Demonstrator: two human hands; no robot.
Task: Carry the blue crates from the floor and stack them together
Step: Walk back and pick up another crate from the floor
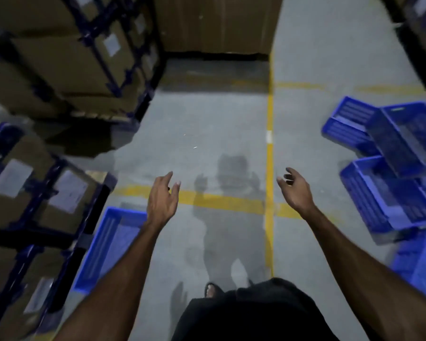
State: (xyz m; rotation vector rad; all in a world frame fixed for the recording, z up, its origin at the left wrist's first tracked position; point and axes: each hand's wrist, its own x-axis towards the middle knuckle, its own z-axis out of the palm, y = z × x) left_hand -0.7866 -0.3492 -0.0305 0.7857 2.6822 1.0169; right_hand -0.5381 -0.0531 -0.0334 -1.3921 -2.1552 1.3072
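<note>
On the grey concrete floor (207,124), crossed by yellow painted lines (270,193), the biggest things are the dark blue racks (101,60) along the left side, packed with brown cardboard boxes (59,62) that carry pale labels. More cardboard stands at the far end of the aisle.

Next in size come the blue crates. A loose group of them (389,193) lies to the right: one flat on the floor, a darker one (403,136) tilted across its rim, another behind that pair near a yellow line, and one more cut off by the lower right edge. They touch and overlap one another in no order. A single blue crate (108,244) sits on the floor at the left, just beside the lower rack.

The person stands between the two, both bare arms stretched forward over open floor. The left hand (161,203) hangs just above and beside the single crate's far corner, not touching it, its fingers (175,190) relaxed and slightly spread, gripping nothing. The right hand (296,190) is well apart from the group of crates, its fingers (289,175) loosely curled and likewise empty.

Below, dark shorts (256,313) and a sandalled foot (210,290) show, with the person's shadow on the floor ahead.
</note>
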